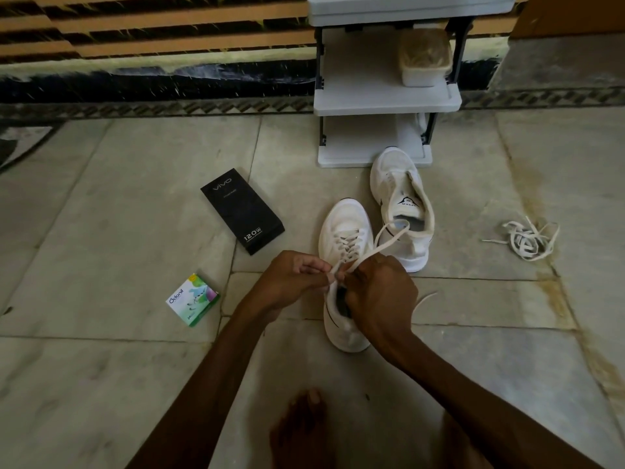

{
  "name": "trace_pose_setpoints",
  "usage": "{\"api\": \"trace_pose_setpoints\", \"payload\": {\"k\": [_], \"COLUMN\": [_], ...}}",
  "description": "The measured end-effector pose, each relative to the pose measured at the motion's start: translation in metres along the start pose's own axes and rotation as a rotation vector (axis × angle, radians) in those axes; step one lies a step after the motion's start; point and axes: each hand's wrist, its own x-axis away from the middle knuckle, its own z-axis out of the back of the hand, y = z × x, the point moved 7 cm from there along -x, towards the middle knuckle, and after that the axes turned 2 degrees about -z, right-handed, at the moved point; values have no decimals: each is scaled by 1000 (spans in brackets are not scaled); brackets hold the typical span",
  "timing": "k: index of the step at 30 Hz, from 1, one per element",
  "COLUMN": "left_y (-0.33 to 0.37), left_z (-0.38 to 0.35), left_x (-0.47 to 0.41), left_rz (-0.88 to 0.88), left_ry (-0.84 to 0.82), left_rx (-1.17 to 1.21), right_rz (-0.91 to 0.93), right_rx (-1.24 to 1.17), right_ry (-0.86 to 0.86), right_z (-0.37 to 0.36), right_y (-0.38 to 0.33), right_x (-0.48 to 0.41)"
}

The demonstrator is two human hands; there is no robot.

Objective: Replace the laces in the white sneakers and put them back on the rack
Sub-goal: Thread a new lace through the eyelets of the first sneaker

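A white sneaker [343, 231] stands on the floor with a lace [382, 243] threaded through its eyelets. My left hand [292, 277] pinches one lace end above the shoe's opening. My right hand [380, 289] grips the other part of the lace, which loops up toward the second sneaker. That second white sneaker [402, 211] lies unlaced just behind, its toe at the foot of the white rack [385, 99]. A tangled pile of loose laces [526, 240] lies on the floor to the right.
A black phone box [241, 211] and a small green-and-white box [192, 299] lie on the tiled floor to the left. A lidded container [424, 57] sits on the rack's middle shelf. My foot [301, 431] is in the foreground.
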Motion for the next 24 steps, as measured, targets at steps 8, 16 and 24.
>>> {"api": "trace_pose_setpoints", "payload": {"k": [8,16,24], "left_y": [-14,-7,-5], "left_z": [2,3,6], "left_x": [-5,-12,-17], "left_rz": [22,-47,-9], "left_ry": [14,-49,-90], "left_rx": [55,-83,-78], "right_rz": [181,197,256], "right_rx": [201,200,215], "right_ry": [12,-20,-101], "right_z": [1,-6,-2], "right_y": [-12,-9,-12], "right_x": [-2,-9,-19]}}
